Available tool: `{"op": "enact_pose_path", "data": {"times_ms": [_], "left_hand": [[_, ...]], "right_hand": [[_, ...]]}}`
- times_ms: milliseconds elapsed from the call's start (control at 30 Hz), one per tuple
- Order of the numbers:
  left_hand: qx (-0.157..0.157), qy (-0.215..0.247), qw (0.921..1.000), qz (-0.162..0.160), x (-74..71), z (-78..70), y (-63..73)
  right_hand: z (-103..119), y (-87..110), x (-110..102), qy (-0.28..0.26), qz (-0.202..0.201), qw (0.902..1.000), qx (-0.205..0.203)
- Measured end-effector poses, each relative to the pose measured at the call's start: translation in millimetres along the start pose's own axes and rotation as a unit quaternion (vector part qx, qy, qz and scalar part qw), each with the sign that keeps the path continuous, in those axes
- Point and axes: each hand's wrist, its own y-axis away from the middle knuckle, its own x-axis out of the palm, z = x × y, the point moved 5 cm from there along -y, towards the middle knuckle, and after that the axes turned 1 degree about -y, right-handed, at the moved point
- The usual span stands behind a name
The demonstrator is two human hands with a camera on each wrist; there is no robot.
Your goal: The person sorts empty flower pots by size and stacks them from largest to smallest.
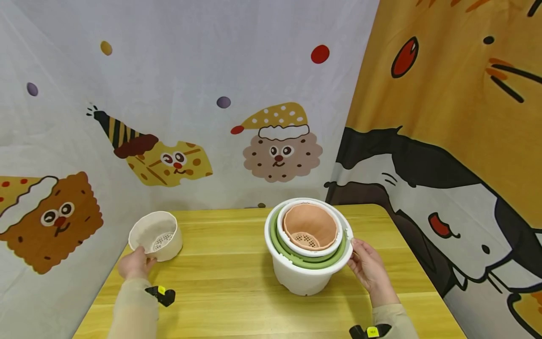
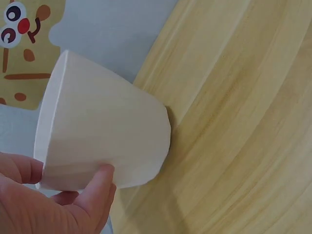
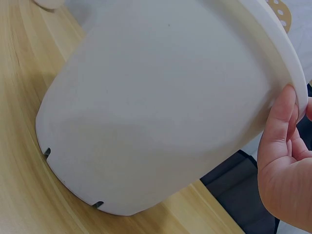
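At the table's left, a small white flowerpot (image 1: 171, 247) with a perforated bottom has its near rim pinched by my left hand (image 1: 136, 264). The left wrist view shows that pot (image 2: 107, 122) from the side, thumb and fingers on its wall and rim. On the right, a large white flowerpot (image 1: 300, 281) holds a nested stack: a green pot (image 1: 311, 263), a smaller white pot (image 1: 311, 252) and an orange-pink pot (image 1: 313, 221) with holes in its base. My right hand (image 1: 372, 268) grips the large pot's right rim; fingers (image 3: 280, 117) curl under it in the right wrist view.
A wooden table (image 1: 220, 282) bears both the single pot and the stack. Behind it hangs a white cloth (image 1: 190, 56) printed with cartoon food, and on the right an orange cartoon cloth (image 1: 453, 103). Bare tabletop lies between the two hands.
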Motion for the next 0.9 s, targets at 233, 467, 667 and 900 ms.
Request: {"op": "enact_pose_path", "data": {"times_ms": [233,467,667,900], "left_hand": [[0.007,0.007,0.9999,-0.002,-2.5,1.3,4.8],[0.038,-0.007,0.9993,-0.005,-3.0,3.9,6.4],[0.049,-0.031,0.9983,0.01,-3.1,6.3,7.8],[0.046,-0.032,0.9984,0.011,-6.8,11.0,7.1]], "right_hand": [[-0.9,0.7,0.9,0.0,-0.005,1.0,0.006],[-0.3,0.7,1.1,-0.008,-0.005,0.9999,0.006],[0.5,1.4,0.7,-0.01,-0.005,0.9999,0.005],[0.3,1.0,1.0,-0.007,-0.009,0.9999,0.011]]}}
